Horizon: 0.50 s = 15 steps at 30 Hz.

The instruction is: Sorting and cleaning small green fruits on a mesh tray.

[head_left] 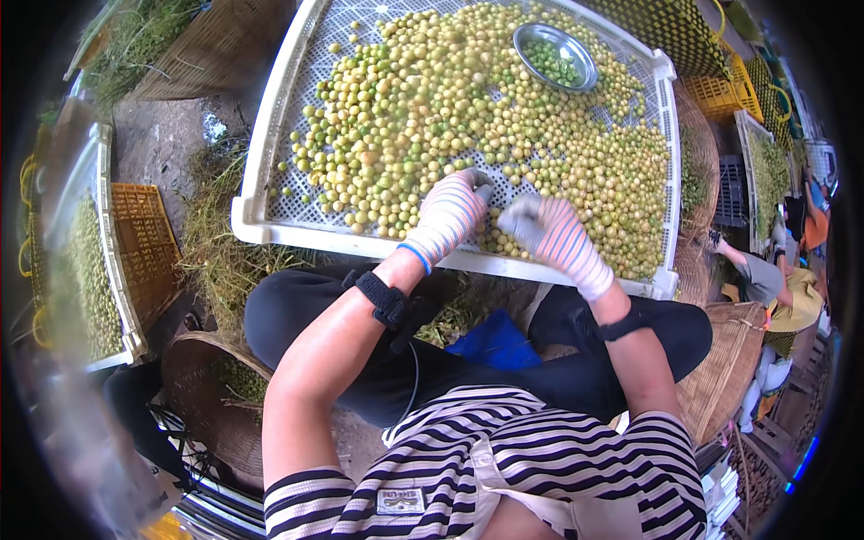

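A white plastic mesh tray (255,184) lies across my front, spread with small round yellow-green fruits (396,126). At the tray's near edge, low over the fruits, is my left hand (450,214) in a white glove with coloured stripes. Its fingers curl together, tips turned inward. My right hand (553,236), gloved alike with greyish fingertips, faces it a short gap away, fingers bent and pressed together. Whatever either hand pinches is hidden or too small to name. A round metal bowl (589,70) of greener pieces stands on the fruits at the far right of the tray.
Cut green stalks (216,234) pile up left of the tray. A woven basket (193,396) sits at lower left, below an orange crate (144,238) and another fruit tray (135,346). Farther right, a person in yellow (796,297) sits near another tray.
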Each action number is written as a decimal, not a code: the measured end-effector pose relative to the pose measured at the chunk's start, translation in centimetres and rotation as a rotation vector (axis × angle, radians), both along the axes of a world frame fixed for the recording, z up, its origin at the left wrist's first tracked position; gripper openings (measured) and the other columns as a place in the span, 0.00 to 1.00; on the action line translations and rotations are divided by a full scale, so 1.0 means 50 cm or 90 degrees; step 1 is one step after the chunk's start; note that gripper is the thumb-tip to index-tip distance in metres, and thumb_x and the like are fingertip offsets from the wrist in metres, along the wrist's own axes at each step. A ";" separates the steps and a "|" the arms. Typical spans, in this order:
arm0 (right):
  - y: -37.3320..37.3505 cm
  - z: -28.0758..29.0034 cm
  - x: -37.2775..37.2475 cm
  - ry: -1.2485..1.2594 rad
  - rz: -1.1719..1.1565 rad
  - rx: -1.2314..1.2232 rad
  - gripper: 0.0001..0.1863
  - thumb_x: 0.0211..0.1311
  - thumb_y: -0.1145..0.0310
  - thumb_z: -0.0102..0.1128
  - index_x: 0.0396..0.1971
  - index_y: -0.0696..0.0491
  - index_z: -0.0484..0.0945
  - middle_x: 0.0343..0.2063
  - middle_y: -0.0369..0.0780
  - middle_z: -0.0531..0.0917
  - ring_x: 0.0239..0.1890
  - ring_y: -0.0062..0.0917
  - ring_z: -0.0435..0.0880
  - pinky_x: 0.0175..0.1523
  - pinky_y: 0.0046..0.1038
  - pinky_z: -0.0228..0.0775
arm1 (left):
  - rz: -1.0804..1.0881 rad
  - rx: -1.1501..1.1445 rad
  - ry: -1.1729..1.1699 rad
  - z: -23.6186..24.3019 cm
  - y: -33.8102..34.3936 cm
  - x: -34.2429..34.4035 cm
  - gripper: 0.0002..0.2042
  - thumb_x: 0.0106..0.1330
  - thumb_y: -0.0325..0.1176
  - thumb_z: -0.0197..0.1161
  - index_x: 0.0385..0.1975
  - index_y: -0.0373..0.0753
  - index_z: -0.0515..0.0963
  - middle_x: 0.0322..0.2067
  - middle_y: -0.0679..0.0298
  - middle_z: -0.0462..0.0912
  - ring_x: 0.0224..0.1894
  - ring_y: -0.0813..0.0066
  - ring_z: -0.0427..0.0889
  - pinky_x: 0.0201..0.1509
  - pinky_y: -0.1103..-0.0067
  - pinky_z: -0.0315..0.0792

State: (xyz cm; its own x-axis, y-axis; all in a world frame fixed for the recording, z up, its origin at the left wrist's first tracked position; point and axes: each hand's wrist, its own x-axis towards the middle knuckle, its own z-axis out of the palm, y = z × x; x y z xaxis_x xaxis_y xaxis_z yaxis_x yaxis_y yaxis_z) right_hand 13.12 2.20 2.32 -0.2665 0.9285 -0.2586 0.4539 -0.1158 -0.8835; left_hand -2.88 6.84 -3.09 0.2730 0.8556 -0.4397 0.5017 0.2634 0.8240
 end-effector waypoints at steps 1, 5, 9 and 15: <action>-0.032 -0.007 -0.003 -0.048 0.085 0.064 0.09 0.55 0.64 0.60 0.23 0.54 0.78 0.18 0.38 0.78 0.20 0.26 0.77 0.28 0.27 0.69 | -0.027 -0.001 0.028 0.003 -0.006 -0.005 0.15 0.61 0.40 0.55 0.42 0.39 0.77 0.27 0.52 0.82 0.33 0.59 0.82 0.42 0.69 0.72; -0.129 -0.013 -0.062 -0.359 0.395 0.020 0.14 0.53 0.58 0.57 0.22 0.54 0.78 0.22 0.43 0.80 0.24 0.36 0.80 0.32 0.39 0.70 | 0.079 0.089 -0.020 -0.028 -0.008 -0.016 0.15 0.62 0.37 0.55 0.46 0.40 0.77 0.29 0.56 0.82 0.34 0.64 0.82 0.41 0.72 0.73; -0.199 -0.119 -0.058 -0.503 0.357 0.267 0.15 0.51 0.59 0.59 0.36 0.52 0.80 0.28 0.48 0.81 0.33 0.42 0.81 0.39 0.39 0.73 | 0.203 -0.047 -0.231 0.000 0.015 -0.015 0.13 0.64 0.35 0.53 0.44 0.37 0.77 0.21 0.62 0.79 0.20 0.77 0.76 0.27 0.79 0.71; 0.108 -0.001 -0.052 -0.330 0.000 0.256 0.09 0.52 0.70 0.53 0.32 0.46 0.81 0.31 0.43 0.82 0.36 0.37 0.82 0.43 0.37 0.73 | 0.376 -0.192 -0.412 0.024 0.019 -0.028 0.08 0.63 0.37 0.60 0.35 0.40 0.76 0.15 0.73 0.71 0.13 0.85 0.66 0.16 0.87 0.63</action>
